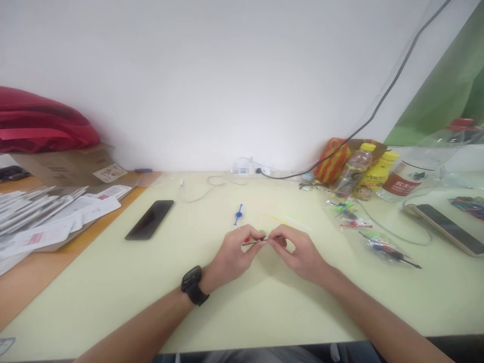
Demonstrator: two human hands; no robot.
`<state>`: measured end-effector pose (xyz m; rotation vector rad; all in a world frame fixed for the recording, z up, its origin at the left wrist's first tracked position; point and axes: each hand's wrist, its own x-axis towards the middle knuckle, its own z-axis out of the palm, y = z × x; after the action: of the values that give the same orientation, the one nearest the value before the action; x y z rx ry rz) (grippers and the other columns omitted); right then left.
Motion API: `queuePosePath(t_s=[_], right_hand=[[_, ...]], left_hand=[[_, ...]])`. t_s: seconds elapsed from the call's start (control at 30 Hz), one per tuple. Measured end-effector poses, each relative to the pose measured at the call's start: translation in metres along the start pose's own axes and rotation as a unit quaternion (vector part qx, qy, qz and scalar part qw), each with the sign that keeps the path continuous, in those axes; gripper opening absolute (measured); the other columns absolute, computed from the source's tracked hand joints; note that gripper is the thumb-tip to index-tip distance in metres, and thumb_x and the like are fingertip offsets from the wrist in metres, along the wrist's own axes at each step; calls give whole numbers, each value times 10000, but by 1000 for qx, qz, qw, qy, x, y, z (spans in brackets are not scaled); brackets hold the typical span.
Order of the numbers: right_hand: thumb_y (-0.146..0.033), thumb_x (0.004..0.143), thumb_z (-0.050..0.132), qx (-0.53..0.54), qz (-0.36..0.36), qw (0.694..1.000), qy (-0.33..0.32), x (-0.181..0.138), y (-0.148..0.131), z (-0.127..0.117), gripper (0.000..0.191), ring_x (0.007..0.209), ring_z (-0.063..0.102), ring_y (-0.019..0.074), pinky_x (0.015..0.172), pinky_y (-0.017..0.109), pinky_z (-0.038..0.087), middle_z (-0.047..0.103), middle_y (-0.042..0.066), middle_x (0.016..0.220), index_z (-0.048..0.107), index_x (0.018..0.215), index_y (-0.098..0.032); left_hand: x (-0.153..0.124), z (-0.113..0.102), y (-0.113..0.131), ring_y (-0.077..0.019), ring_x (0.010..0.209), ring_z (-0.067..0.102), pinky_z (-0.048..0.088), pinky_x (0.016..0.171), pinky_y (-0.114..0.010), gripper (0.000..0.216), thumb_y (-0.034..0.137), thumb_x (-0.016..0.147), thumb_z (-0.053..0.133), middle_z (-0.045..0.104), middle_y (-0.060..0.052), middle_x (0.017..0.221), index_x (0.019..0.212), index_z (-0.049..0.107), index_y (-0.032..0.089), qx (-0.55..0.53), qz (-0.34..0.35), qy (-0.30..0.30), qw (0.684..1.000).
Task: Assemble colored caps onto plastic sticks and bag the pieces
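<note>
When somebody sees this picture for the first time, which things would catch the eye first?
Probably the left hand and right hand, meeting at a thin dark piece near the middle of the pale table. Next might come the large red cloth bundle on the cardboard box at far left, then the yellow bottle towards the right.

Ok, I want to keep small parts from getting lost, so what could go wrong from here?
The slim dark piece is pinched at the fingertips of the left hand and right hand, so it might slip and drop onto the table. The blue piece lies just beyond the left hand and could be knocked aside. The thin yellow strip lies beyond the hands and might be brushed away unnoticed.
</note>
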<state>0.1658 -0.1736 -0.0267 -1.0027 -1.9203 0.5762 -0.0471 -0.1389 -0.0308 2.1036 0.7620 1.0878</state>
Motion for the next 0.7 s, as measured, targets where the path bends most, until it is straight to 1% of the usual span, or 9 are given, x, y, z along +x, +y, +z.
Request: queuePosePath(t_s=[0.1,0.17,0.27,0.33,0.4,0.47,0.53,0.63,0.7], right_hand=[[-233,1003,553,6,15,1000,-6,1,-1,-2,98,700,520,150,642,293,437,604,12,808,646,976,-218],[-250,1003,565,20,26,999,-12,3,-1,-4,100,696,517,149,640,291,434,589,6,786,650,962,-216],[-281,1009,570,47,44,998,-20,5,0,-7,118,707,530,148,648,289,445,586,5,794,646,944,-219],[-297,1014,565,59,52,997,-17,6,1,-9,116,751,562,152,683,295,469,600,17,859,646,972,-225],[-302,1010,574,61,53,997,8,6,2,-11,112,810,592,158,734,309,496,605,36,972,640,1075,-239],[-299,1003,583,58,50,996,46,5,1,-12,204,834,598,160,760,320,508,590,47,1051,603,1202,-259],[-301,1011,567,59,44,995,68,4,-1,-13,266,806,582,160,734,318,502,576,34,995,561,1276,-275],[-317,1043,502,82,35,994,57,2,-3,-11,323,776,561,170,690,313,482,540,9,875,494,1365,-296],[-329,1052,479,106,32,993,51,0,-3,-8,460,783,561,177,682,316,477,534,8,886,352,1495,-319]], left_hand=[[0,0,1,-167,852,665,520,770,-284,80,264,994,629,714,-48,952,1022,657,194,-11,-6,-9,1000],[1,-1,3,-175,867,666,522,781,-291,96,277,986,643,720,-64,988,1018,659,189,-44,-20,-19,999],[3,-5,6,-220,1024,683,534,903,-339,133,303,984,652,723,-111,1148,1028,683,181,-141,-61,-43,987],[5,-8,8,-246,1110,675,524,982,-376,153,315,987,653,714,-129,1199,1014,703,173,-212,-86,-58,972],[7,-10,8,-242,1082,684,535,977,-380,157,318,958,699,722,-119,1133,1007,713,170,-252,-109,-52,960],[8,-11,8,-222,1018,692,554,935,-360,201,308,910,763,719,-94,1059,1059,717,180,-266,-132,-31,955],[8,-10,7,-210,995,691,562,915,-346,252,304,891,786,713,-83,1044,1102,717,186,-274,-148,-22,950],[7,-8,6,-208,984,691,565,913,-345,242,320,891,787,720,-91,1045,1072,729,171,-277,-155,-28,948],[7,-7,5,-208,972,693,568,909,-345,246,327,885,793,727,-91,1031,1061,731,166,-277,-158,-28,947]])
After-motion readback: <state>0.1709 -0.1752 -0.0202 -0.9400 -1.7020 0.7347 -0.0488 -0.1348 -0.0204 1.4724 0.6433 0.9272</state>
